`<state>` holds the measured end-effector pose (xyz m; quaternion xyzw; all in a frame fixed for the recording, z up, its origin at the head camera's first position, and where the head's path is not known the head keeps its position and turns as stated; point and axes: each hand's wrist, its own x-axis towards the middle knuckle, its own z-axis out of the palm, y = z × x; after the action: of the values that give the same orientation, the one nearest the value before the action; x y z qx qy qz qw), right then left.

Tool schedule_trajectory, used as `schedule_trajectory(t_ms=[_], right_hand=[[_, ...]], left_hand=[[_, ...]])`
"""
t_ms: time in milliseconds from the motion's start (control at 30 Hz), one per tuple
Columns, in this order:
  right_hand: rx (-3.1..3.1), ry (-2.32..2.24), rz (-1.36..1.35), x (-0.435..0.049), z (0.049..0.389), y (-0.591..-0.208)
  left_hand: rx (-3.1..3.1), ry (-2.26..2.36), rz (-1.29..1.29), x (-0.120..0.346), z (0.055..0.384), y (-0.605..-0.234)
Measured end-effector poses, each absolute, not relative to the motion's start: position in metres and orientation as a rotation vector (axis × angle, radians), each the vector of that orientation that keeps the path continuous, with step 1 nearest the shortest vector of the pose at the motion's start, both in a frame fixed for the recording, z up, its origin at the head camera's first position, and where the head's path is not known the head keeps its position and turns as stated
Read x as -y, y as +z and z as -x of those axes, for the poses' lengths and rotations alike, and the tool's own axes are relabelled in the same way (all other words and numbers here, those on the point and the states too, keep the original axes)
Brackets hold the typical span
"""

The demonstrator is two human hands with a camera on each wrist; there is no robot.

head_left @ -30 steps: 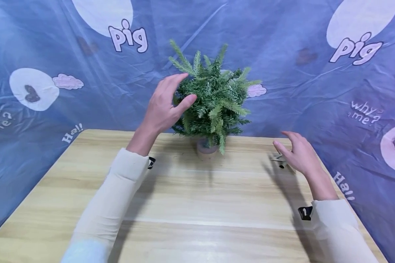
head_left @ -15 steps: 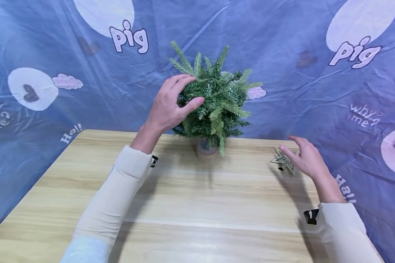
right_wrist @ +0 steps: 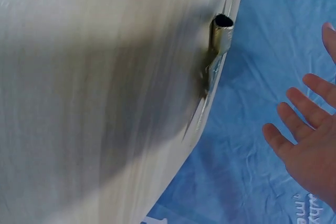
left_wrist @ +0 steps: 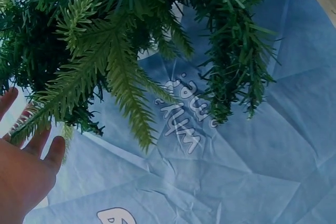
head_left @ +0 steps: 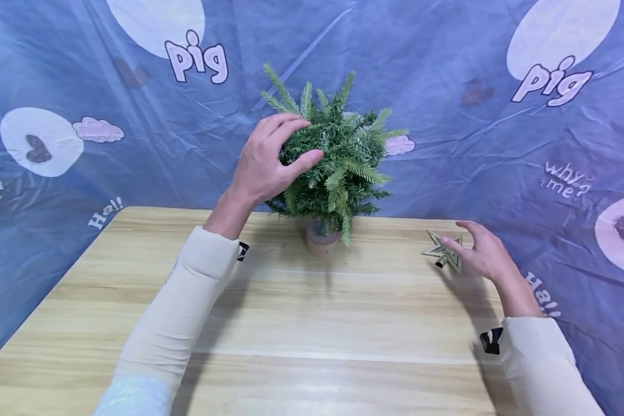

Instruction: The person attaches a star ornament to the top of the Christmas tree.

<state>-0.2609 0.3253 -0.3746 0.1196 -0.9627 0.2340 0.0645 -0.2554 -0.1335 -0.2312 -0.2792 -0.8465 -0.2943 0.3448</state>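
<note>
A small artificial Christmas tree (head_left: 343,156) stands upright at the back middle of the table, on a pale round base (head_left: 321,242). My left hand (head_left: 267,156) is at its left side, thumb and fingers spread and relaxed against the outer branches. In the left wrist view, sprigs (left_wrist: 121,77) hang right by the fingers (left_wrist: 55,153). A gold star tree topper (head_left: 444,249) with a short hollow tube lies near the back right corner. My right hand (head_left: 481,248) hovers over the star's right side, fingers loosely extended. The right wrist view shows the tube (right_wrist: 220,35) apart from that hand.
A light wood table (head_left: 291,323) spans the lower view. Blue printed fabric (head_left: 447,115) hangs close behind its back edge and along both sides. Cream sleeves cover both forearms, with a black wrist device (head_left: 491,341) at the right cuff.
My left hand has moved right, further onto the tree's branches. The right hand has shifted slightly right and down, so more of the star shows.
</note>
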Motion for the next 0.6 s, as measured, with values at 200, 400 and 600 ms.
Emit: schedule_trajectory(t_ms=[200,400,600], right_hand=[[3.003,0.685,-0.317,-0.331,0.262,-0.379],[3.092,0.68,-0.294,-0.336,0.263,-0.385],[3.105,0.691,-0.293,-0.342,0.261,-0.392]], left_hand=[[2.228,-0.743,0.719,0.131,0.254,-0.227],[2.286,-0.696,0.695,0.13,0.252,-0.225],[2.282,-0.617,0.694,0.126,0.251,-0.227]])
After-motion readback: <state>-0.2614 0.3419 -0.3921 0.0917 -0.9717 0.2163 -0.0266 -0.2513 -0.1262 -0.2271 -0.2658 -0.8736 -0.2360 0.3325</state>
